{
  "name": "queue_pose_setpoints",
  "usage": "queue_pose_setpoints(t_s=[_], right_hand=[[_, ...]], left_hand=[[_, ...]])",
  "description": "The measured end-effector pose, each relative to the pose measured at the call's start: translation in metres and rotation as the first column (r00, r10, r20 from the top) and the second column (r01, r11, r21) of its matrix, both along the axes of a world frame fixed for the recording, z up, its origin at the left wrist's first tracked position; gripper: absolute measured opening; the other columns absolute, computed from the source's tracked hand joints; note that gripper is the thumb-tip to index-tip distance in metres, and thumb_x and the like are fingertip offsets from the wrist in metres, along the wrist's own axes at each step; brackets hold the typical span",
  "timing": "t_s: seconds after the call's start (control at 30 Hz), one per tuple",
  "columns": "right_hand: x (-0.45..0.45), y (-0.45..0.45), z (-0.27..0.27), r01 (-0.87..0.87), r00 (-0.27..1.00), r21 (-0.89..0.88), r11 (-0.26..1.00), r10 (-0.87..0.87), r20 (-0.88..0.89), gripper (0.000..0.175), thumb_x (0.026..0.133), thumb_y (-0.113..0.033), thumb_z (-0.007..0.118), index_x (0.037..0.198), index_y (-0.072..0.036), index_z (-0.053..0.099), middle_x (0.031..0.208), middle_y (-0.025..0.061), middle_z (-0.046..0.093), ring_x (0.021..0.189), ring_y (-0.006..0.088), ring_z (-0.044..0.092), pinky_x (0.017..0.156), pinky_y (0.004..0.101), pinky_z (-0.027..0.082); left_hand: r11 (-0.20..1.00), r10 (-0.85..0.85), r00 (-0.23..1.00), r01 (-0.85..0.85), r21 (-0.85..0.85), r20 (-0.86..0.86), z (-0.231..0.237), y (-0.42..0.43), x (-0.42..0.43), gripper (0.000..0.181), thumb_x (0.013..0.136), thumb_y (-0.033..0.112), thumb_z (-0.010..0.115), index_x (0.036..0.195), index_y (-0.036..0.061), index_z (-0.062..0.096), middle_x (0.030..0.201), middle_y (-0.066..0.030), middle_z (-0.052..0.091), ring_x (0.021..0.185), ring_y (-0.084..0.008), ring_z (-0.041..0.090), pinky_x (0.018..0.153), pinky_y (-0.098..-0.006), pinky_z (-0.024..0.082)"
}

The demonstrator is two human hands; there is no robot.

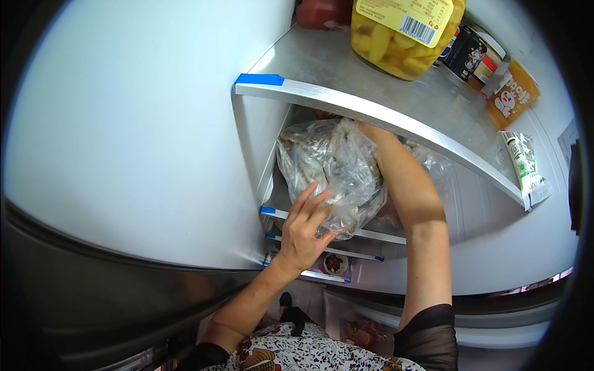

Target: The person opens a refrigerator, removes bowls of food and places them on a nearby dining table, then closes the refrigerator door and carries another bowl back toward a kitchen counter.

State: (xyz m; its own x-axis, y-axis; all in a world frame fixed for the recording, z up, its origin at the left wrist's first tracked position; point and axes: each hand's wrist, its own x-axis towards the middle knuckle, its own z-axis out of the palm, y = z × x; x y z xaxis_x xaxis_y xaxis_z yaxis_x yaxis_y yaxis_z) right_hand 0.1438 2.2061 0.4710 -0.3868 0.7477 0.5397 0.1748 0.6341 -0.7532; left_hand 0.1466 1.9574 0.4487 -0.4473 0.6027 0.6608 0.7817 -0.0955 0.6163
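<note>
A clear plastic bag (332,162) with pale and brown contents, perhaps frozen food, fills the space below the top refrigerator shelf (315,60). My left hand (304,227) grips the bag's near lower side, fingers spread over the front and thumb along its bottom edge. Past the bag's right side reaches my right arm, and the back of my right hand (369,131) goes out of sight behind the bag and under the shelf's front trim. Its fingers are hidden. Another clear plastic bag (429,160) lies to the right of that forearm.
A jar of yellow pieces (394,51), a red container (322,16), an orange cup (513,95) and a folded white packet (522,162) are on the top shelf. Lower shelves (378,236) hold a small bowl of brown food (335,263). The refrigerator's white side wall (139,139) stands left.
</note>
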Motion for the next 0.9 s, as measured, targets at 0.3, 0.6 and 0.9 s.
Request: queue_pose_setpoints(t_s=[0.3,0.6,0.9], right_hand=[[0.009,0.021,0.013,0.095,0.992,0.068,0.993,-0.089,-0.087,0.031,0.07,-0.017,0.065,0.094,0.001,0.059,0.095,0.0187,0.06,0.091,0.0351,0.055,0.081,0.0421,0.041],[0.01,0.021,0.035,0.209,0.939,0.14,0.968,-0.158,-0.306,0.03,0.07,-0.016,0.064,0.094,0.001,0.059,0.095,0.0189,0.06,0.091,0.0355,0.055,0.081,0.0423,0.041],[0.119,-0.012,-0.028,0.582,0.79,0.027,0.813,-0.557,-0.256,0.031,0.068,0.006,0.043,0.096,-0.001,0.056,0.103,0.0235,0.054,0.097,0.0355,0.051,0.085,0.0393,0.038]], left_hand=[[1.0,-0.01,1.0,0.01,-0.022,-0.018,0.004,0.008,0.008,0.046,0.057,0.01,0.078,0.096,-0.0041,0.058,0.115,-0.0134,0.055,0.118,-0.0344,0.042,0.091,-0.0388,0.041],[0.988,-0.045,0.994,0.03,-0.154,-0.097,0.007,0.002,0.013,0.074,0.052,0.022,0.081,0.113,-0.0014,0.047,0.125,-0.0148,0.046,0.124,-0.0358,0.032,0.097,-0.0416,0.034],[0.993,0.012,0.991,-0.027,-0.119,-0.13,0.001,0.014,0.02,0.073,0.055,0.026,0.08,0.112,0.0017,0.044,0.125,-0.0144,0.041,0.124,-0.0364,0.029,0.099,-0.0456,0.028]])
